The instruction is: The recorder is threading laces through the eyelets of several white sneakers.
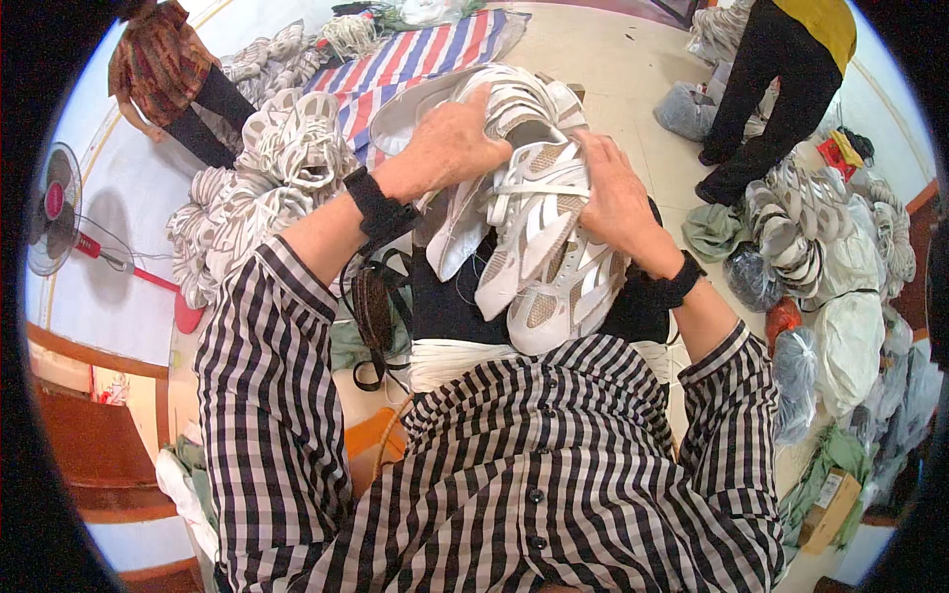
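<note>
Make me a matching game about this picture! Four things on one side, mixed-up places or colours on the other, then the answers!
Things:
1. Bunch of shoe uppers in the middle
2. Floor sheet
3. Fan
4. Cardboard box

Places or colours:
A. Red, white and blue stripes
B. Brown, at the lower right
C. Touched by the left hand and right hand
D. At the far left

Right pairs: 1-C, 2-A, 3-D, 4-B
</note>
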Demonstrator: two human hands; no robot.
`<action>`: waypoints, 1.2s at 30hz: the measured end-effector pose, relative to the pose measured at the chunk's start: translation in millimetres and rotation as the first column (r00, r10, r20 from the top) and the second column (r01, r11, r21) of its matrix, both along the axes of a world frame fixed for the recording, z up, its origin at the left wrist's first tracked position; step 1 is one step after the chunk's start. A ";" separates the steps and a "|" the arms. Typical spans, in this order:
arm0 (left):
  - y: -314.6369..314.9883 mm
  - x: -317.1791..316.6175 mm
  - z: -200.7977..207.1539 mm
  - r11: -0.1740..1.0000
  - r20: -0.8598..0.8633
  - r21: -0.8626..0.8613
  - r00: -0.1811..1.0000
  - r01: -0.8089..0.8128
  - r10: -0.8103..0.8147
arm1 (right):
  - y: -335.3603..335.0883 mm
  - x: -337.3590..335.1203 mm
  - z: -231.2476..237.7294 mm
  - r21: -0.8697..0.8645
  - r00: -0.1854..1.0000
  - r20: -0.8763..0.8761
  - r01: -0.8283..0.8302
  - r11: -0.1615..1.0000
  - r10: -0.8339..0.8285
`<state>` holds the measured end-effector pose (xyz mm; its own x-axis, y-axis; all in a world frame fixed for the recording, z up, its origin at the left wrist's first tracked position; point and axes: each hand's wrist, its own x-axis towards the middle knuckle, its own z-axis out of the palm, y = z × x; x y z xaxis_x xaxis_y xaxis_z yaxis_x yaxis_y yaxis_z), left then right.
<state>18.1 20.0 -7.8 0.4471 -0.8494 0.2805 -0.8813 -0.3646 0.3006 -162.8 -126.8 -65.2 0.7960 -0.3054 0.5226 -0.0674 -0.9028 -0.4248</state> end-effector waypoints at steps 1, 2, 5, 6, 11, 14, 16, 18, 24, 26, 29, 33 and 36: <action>-1.6 1.2 2.3 1.000 0.002 -0.009 1.000 -0.002 0.002 | -5.6 0.0 -1.5 0.170 0.994 -0.107 0.044 0.985 -0.026; -3.1 2.6 3.5 1.000 -0.001 0.003 1.000 0.000 0.000 | -13.0 -1.3 0.9 0.247 0.988 -0.148 -0.002 0.969 0.040; -5.1 6.5 3.1 0.998 0.011 -0.062 1.000 -0.012 0.012 | -11.0 -3.1 7.2 0.305 0.987 -0.142 -0.027 0.952 0.073; -6.5 7.0 3.2 0.994 0.008 -0.113 1.000 -0.003 0.004 | -3.0 -4.9 7.5 0.127 0.984 -0.051 -0.160 0.979 0.168; -10.3 -5.5 0.9 0.992 0.113 -0.109 0.992 0.067 -0.054 | 36.5 -7.9 -3.6 -0.365 0.969 -0.068 -0.246 0.898 0.238; -4.8 -5.7 2.5 0.994 0.081 -0.090 0.995 0.060 -0.052 | 19.5 5.0 -7.3 -0.222 0.994 -0.003 -0.110 0.969 0.112; 1.1 0.2 4.0 0.997 0.010 -0.083 1.000 0.008 -0.007 | -1.7 12.7 -4.9 -0.050 0.993 0.084 -0.076 0.996 0.080; 3.7 3.9 3.8 0.995 0.041 -0.069 0.997 0.074 -0.071 | -10.6 29.1 -1.8 -0.219 0.998 0.000 -0.059 0.974 0.061; 10.2 -27.0 7.0 0.995 -0.177 0.004 0.980 0.097 -0.095 | -2.1 71.1 21.8 -0.277 0.938 -0.330 0.009 0.961 -0.103; 12.4 -53.4 -3.6 0.996 0.021 0.037 0.996 0.086 -0.087 | 1.2 72.3 22.0 -0.254 0.927 -0.354 0.032 0.967 -0.124; 16.9 -65.3 -20.3 0.995 0.237 0.083 0.969 0.056 -0.074 | -0.6 57.6 9.1 -0.124 0.936 -0.334 0.069 0.990 -0.107; 19.9 -13.2 -17.9 0.943 0.169 -0.112 0.941 0.314 -0.294 | -26.7 20.4 -8.2 0.488 0.966 -0.185 -0.068 0.870 0.180; 25.7 40.9 1.4 0.965 0.132 -0.044 0.959 0.257 -0.249 | -54.1 6.3 -12.0 0.641 0.852 -0.445 0.088 0.762 0.276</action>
<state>59.0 45.6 -6.3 0.1780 -0.9103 0.3738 -0.9743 -0.1095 0.1971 -156.5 -180.9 -77.2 0.9210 -0.3187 -0.2238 -0.3564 -0.4579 -0.8144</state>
